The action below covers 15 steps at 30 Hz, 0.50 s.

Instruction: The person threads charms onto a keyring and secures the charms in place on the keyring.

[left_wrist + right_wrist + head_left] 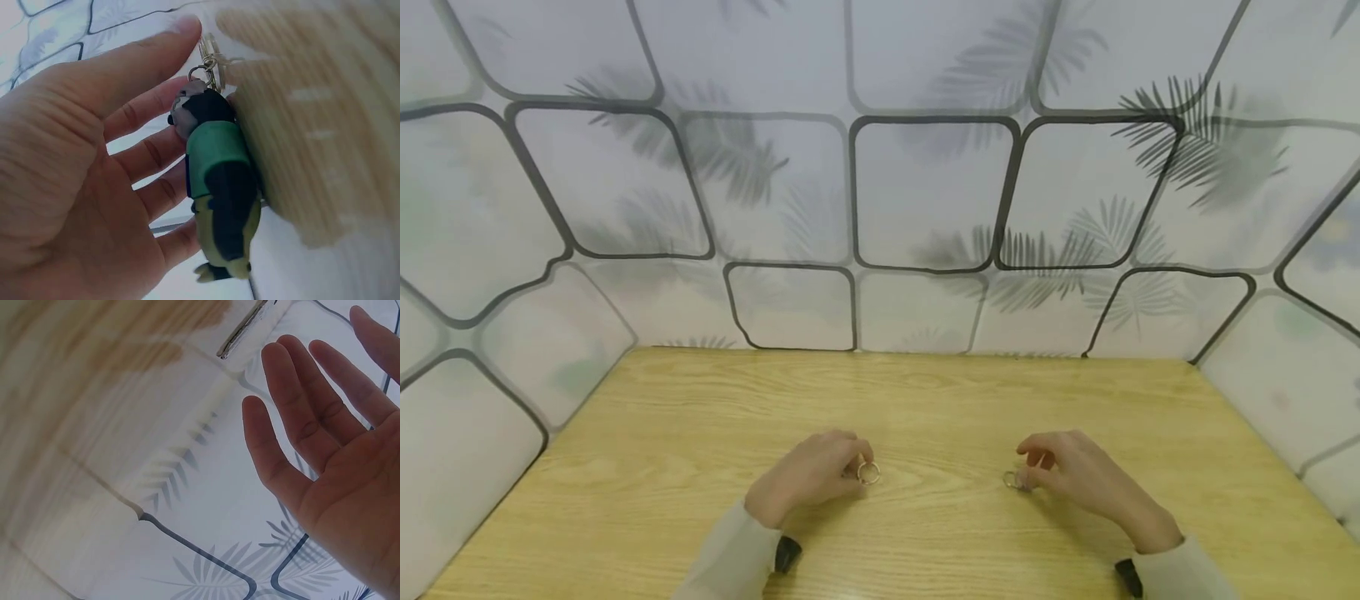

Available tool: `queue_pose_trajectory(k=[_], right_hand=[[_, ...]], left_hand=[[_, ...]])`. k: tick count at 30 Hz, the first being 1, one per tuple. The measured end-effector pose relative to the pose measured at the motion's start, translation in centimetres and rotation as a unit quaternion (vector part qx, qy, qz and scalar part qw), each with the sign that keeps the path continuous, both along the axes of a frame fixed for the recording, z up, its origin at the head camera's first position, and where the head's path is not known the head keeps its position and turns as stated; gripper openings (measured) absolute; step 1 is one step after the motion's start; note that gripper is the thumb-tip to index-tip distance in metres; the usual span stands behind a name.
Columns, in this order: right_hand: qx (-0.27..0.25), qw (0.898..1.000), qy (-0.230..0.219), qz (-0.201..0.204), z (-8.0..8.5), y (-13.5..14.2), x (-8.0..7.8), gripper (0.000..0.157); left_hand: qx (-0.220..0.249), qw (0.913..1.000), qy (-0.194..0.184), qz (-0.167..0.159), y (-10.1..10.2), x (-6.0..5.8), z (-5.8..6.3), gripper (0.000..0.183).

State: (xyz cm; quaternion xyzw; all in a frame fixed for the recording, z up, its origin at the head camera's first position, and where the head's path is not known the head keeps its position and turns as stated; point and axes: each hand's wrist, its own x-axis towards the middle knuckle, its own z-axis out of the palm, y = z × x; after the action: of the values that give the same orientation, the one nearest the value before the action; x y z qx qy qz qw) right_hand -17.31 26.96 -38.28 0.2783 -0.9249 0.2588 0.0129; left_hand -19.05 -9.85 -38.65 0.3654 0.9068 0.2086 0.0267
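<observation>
A small animal-shaped figurine keychain (219, 156) in a green top, with dark and tan parts below, lies lengthwise along the fingers of my left hand (812, 475). Those fingers curl behind it, their tips partly hidden, and the thumb (187, 28) reaches beside its small metal loop. From above, the keychain's round metal ring (868, 473) shows beyond the fingertips. Across the table, my right hand (1078, 475) hovers with loosely bent fingers and a bare palm. Another metal ring (1012, 479) is right by its thumb tip; a thin metal piece (244, 328) appears edge-on beyond the fingers.
Both hands are over a light wood-grain table (917, 400). Behind it and at both sides rise white walls (925, 308) patterned with grey outlines and palm leaves. Light sleeves cover the forearms, with a black strap piece (787, 554) at the left wrist.
</observation>
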Motion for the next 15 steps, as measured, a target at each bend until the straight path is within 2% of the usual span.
queue_pose_trajectory(k=[3,6,9,12,15], right_hand=[[0.004,1.000,0.003,0.002,0.03,-0.04,-0.01,0.023],[0.004,1.000,0.003,0.004,0.05,-0.06,0.01,0.023],[0.003,1.000,0.001,0.002,0.01,-0.09,0.04,0.023],[0.003,1.000,0.001,0.001,0.02,-0.15,0.02,0.023],[0.005,1.000,0.000,0.001,0.07,-0.19,-0.01,0.024]], left_hand=[[-0.009,0.9999,0.011,0.004,0.32,0.28,0.01,0.024],[-0.015,0.9988,0.046,-0.001,0.68,0.47,-0.09,0.013],[-0.011,0.9977,0.066,-0.002,0.84,0.58,-0.17,0.005],[-0.009,0.9978,0.065,-0.006,0.83,0.55,-0.20,0.004],[-0.004,0.9990,0.044,-0.010,0.65,0.46,-0.15,0.009]])
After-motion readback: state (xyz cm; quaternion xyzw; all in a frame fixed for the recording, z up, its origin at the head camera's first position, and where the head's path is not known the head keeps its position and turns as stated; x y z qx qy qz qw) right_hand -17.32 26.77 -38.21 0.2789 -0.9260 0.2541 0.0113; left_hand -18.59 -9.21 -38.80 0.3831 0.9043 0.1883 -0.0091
